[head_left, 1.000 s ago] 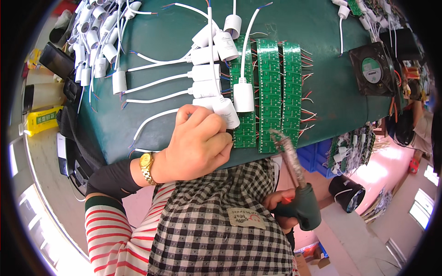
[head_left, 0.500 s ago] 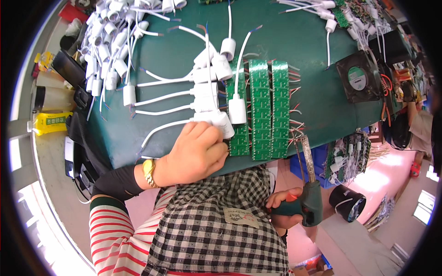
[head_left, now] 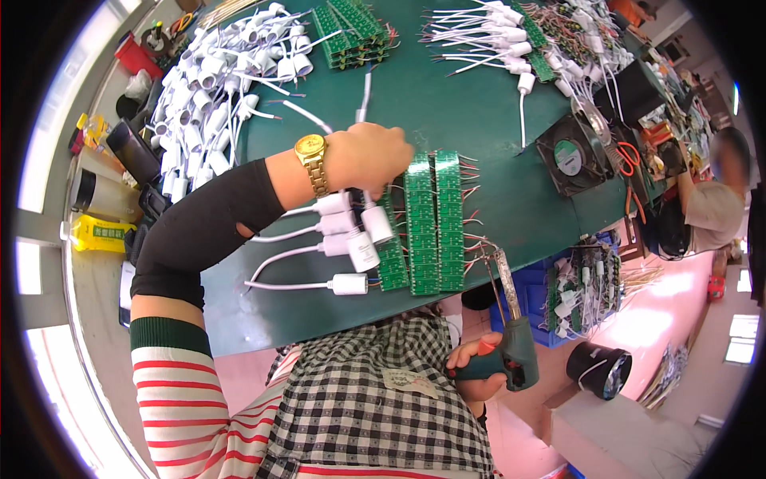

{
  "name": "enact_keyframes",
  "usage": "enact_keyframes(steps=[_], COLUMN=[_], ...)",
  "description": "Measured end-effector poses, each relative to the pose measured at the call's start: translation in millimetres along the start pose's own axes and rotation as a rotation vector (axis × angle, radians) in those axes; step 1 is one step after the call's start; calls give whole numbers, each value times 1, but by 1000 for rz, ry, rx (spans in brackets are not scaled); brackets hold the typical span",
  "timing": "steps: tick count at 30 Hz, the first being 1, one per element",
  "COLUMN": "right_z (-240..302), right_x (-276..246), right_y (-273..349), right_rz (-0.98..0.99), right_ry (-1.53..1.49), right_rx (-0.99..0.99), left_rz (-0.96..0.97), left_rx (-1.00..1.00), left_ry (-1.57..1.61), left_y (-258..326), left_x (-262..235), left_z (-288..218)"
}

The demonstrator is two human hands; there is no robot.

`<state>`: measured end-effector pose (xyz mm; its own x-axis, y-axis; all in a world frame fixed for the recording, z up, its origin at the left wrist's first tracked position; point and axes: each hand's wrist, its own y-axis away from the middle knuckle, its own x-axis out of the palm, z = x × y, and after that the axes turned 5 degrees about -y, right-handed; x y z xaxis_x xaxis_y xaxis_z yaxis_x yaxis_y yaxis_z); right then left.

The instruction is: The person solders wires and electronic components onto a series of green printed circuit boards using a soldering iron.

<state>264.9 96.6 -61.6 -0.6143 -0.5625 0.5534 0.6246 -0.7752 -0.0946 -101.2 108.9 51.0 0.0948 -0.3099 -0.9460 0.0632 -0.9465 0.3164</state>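
Note:
My left hand (head_left: 369,158), with a gold watch on its wrist, reaches over the far end of a row of white lamp sockets (head_left: 335,223). Its fingers are curled downward, and what they grip, if anything, is hidden beneath them. Two more sockets lie slanted across the row, one of them a white socket (head_left: 363,251). At the near end, a single socket (head_left: 349,283) touches the leftmost strip of green circuit boards (head_left: 392,270). Two further board strips (head_left: 435,239) lie beside it, thin wires poking out on their right. Below the table edge, my right hand (head_left: 469,382) grips a soldering gun (head_left: 523,351), tip upward.
A heap of white sockets (head_left: 215,88) covers the far left. Stacked circuit boards (head_left: 349,36) lie at the back, more wired sockets (head_left: 507,36) at the back right. A black fan (head_left: 568,156) stands on the right; another person (head_left: 714,211) sits beyond. A black bucket (head_left: 600,369) is on the floor.
My left hand has moved from the near socket to the far end of the row. The nearest socket now lies uncovered. The view has shifted; my right hand still holds the soldering gun.

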Motion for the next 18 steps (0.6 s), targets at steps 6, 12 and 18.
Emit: enact_keyframes(steps=[6,12,18], right_z=[-1,8,21], right_x=[-7,-18,-38], right_y=[4,-5,-17], right_rz=[-72,-90,-131], right_ry=[28,101,219], right_rx=[-37,-107,-211], left_rz=[188,36,405], left_rx=[-43,-84,-431], left_ry=[-291,3,383], left_y=[18,43,62], left_x=[5,21,11], left_z=[9,35,69])
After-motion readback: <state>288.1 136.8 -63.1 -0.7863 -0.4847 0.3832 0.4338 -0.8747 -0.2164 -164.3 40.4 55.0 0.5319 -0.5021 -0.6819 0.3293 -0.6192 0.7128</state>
